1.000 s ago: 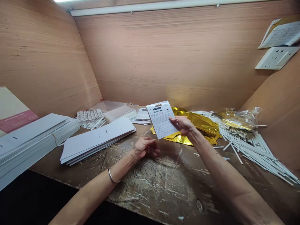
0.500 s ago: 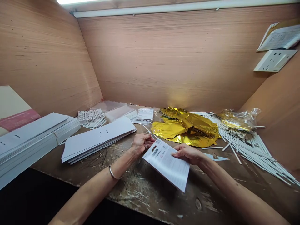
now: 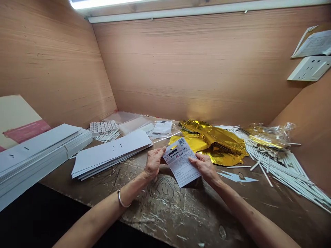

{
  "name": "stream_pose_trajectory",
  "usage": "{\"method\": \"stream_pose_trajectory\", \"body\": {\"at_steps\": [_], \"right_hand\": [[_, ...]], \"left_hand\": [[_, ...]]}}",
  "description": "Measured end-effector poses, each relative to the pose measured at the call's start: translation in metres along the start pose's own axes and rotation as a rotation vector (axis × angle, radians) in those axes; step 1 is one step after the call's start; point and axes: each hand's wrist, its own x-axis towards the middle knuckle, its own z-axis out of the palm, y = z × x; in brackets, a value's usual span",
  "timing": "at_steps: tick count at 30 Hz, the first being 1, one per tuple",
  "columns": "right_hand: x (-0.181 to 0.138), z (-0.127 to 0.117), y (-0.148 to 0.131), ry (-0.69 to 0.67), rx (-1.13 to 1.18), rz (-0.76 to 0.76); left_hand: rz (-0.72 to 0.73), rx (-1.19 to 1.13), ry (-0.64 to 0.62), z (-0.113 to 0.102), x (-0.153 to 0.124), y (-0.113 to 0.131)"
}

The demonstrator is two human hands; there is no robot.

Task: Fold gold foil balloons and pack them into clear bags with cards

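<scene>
The right hand (image 3: 207, 168) pinches the card (image 3: 180, 167) at its right edge; left hand (image 3: 153, 163) at its left corner, grip unclear; foil (image 3: 223, 140) behind.

Card (image 3: 181, 170) turned, now between both hands (image 3: 152, 162)

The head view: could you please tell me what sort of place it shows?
Probably a workshop bench, judging by the scuffed table, the heap of white sticks and the gold foil.

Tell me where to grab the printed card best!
I'd pinch the printed card by its right edge, coming from the right, thumb on the lettered face like the right hand. It looks thin and flat, so an edge pinch should suit.
</scene>
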Motion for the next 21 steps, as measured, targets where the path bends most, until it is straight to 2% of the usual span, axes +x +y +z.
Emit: {"method": "stream_pose_trajectory", "body": {"at_steps": [3,5,8,12,14,16,21], "right_hand": [[0.002,0.008,0.008,0.053,0.030,-0.155],[0.005,0.010,0.005,0.021,0.069,-0.208],[0.009,0.008,-0.015,-0.028,0.132,-0.271],[0.013,0.001,-0.047,0.046,0.095,-0.353],[0.014,-0.001,-0.050,0.030,0.026,-0.347],[0.015,-0.001,-0.041,0.020,-0.030,-0.332],[0.023,-0.005,0.005,-0.082,-0.210,-0.239]], "left_hand": [[0.075,0.075,-0.118,0.005,0.005,0.010],[0.168,0.142,-0.215,0.009,0.009,0.023],[0.265,0.298,-0.336,0.013,0.013,0.044],[0.228,0.376,-0.484,0.016,0.012,0.058],[0.211,0.373,-0.475,0.015,0.013,0.054],[0.190,0.379,-0.422,0.010,0.014,0.044],[0.139,0.491,-0.365,-0.010,0.017,0.007]]}}
